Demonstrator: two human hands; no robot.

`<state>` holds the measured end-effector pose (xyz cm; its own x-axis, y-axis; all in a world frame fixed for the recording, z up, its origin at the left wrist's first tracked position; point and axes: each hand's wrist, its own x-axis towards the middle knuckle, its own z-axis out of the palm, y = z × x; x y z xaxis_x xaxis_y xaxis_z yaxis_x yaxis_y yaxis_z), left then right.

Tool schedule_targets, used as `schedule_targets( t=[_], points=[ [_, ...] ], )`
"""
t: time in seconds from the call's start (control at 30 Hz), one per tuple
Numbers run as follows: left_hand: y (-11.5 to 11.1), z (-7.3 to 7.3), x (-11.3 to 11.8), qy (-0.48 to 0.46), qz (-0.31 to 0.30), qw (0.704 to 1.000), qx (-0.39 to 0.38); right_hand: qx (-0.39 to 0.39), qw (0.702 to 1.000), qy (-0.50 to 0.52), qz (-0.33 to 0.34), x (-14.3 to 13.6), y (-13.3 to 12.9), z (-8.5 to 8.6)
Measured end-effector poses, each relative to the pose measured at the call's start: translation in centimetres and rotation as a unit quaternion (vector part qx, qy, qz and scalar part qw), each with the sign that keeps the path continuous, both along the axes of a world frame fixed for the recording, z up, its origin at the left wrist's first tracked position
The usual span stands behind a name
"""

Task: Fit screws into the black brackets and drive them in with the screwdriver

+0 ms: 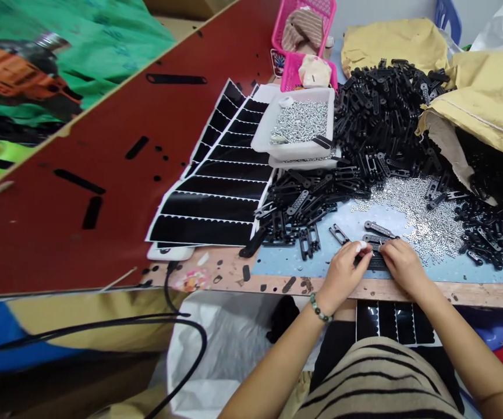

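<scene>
My left hand [346, 266], a beaded bracelet [320, 308] on its wrist and a white covering on one fingertip, has its fingers pinched together at the table's front. A tiny silvery glint shows at those fingertips; what they hold is too small to name. Close beside it, my right hand [403, 265] pinches what looks like a small silver screw [381, 243]. Both hands are over a few black plastic links [378, 265] lying side by side on the blue mat [286, 262]. Another black link [380, 228] lies just beyond the fingers, and a slotted black piece [339, 234] sits left of them.
Loose silver hardware [435, 224] is spread behind my right hand. A large heap of black links [378, 110] and yellow sacks [487, 105] fill the back. Leftward stand a white tub of screws [262, 137], black sticker sheets [216, 203] and a red-brown board [116, 233].
</scene>
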<state>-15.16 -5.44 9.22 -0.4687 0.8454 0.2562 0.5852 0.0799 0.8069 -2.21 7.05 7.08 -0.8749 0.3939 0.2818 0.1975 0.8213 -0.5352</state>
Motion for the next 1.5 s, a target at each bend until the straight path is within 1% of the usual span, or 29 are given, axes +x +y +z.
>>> schedule_targets(
  t=[0.07, 0.1, 0.17, 0.23, 0.3, 0.37, 0.43, 0.5, 0.57, 0.63, 0.67, 0.73, 0.8, 0.87, 0.93, 1.0, 1.07, 1.17, 1.27, 1.33, 1.4, 1.5],
  points=[
    [0.3, -0.4, 0.3, 0.024, -0.006, 1.000, -0.007, -0.027, 0.999, 0.021, -0.003, 0.6, 0.5, 0.6],
    [0.4, -0.6, 0.5, 0.040, -0.016, 0.999, -0.011, -0.040, 0.998, 0.040, -0.021, 1.1, 1.0, 0.9],
    [0.9, -0.9, 0.7, 0.073, -0.040, 0.996, -0.016, -0.047, 0.992, 0.077, -0.091, 2.4, 2.5, 1.4],
    [1.3, -1.3, 0.9, 0.113, -0.061, 0.991, -0.021, -0.034, 0.982, 0.093, -0.161, 3.8, 4.1, 1.9],
    [1.6, -1.5, 1.0, 0.159, -0.073, 0.984, -0.028, -0.021, 0.978, 0.090, -0.187, 4.7, 5.3, 2.1],
    [1.8, -1.6, 1.1, 0.195, -0.077, 0.977, -0.032, -0.019, 0.980, 0.083, -0.179, 5.1, 5.7, 2.0],
    [1.7, -1.5, 1.1, 0.212, -0.081, 0.973, -0.036, -0.028, 0.983, 0.077, -0.166, 4.9, 5.4, 1.8],
    [1.5, -1.3, 1.1, 0.206, -0.079, 0.975, -0.036, -0.042, 0.985, 0.070, -0.149, 4.5, 4.6, 1.5],
    [1.4, -1.0, 1.0, 0.181, -0.070, 0.981, -0.026, -0.052, 0.988, 0.061, -0.130, 4.3, 3.9, 1.3],
    [1.4, -0.7, 0.6, 0.157, -0.057, 0.986, -0.016, -0.055, 0.989, 0.057, -0.126, 4.5, 3.7, 1.2],
    [1.5, -0.6, 0.3, 0.154, -0.051, 0.987, -0.017, -0.051, 0.988, 0.058, -0.134, 4.8, 3.8, 1.1],
    [2.0, -0.6, -0.3, 0.174, -0.047, 0.983, -0.036, -0.036, 0.982, 0.071, -0.170, 5.7, 4.5, 1.0],
    [2.7, -0.8, -1.1, 0.215, -0.068, 0.972, -0.067, -0.012, 0.972, 0.086, -0.218, 6.6, 5.7, 0.9],
    [3.3, -1.1, -1.7, 0.253, -0.095, 0.959, -0.084, 0.009, 0.963, 0.093, -0.251, 7.4, 6.9, 0.9],
    [3.8, -1.4, -2.2, 0.277, -0.114, 0.951, -0.083, 0.020, 0.962, 0.085, -0.257, 7.8, 8.0, 0.8],
    [4.1, -1.3, -2.5, 0.279, -0.118, 0.950, -0.074, 0.028, 0.967, 0.052, -0.247, 7.6, 8.7, 0.7],
    [4.0, -0.9, -2.7, 0.249, -0.111, 0.960, -0.058, 0.045, 0.971, -0.010, -0.235, 7.1, 9.1, 0.5],
    [3.5, -0.1, -2.8, 0.158, -0.095, 0.982, -0.028, 0.083, 0.964, -0.116, -0.225, 6.1, 9.2, 0.1],
    [3.0, 0.1, -2.5, 0.091, -0.097, 0.991, -0.009, 0.108, 0.957, -0.161, -0.216, 5.6, 9.3, -0.3],
    [2.8, -0.3, -2.3, 0.088, -0.107, 0.990, -0.005, 0.115, 0.959, -0.150, -0.210, 5.7, 9.3, -0.4],
    [2.8, -0.9, -2.0, 0.110, -0.110, 0.988, -0.011, 0.099, 0.965, -0.111, -0.218, 5.9, 9.1, -0.3],
    [2.9, -1.6, -1.6, 0.167, -0.110, 0.979, -0.034, 0.019, 0.972, -0.022, -0.233, 6.1, 7.5, 0.4]
  ],
)
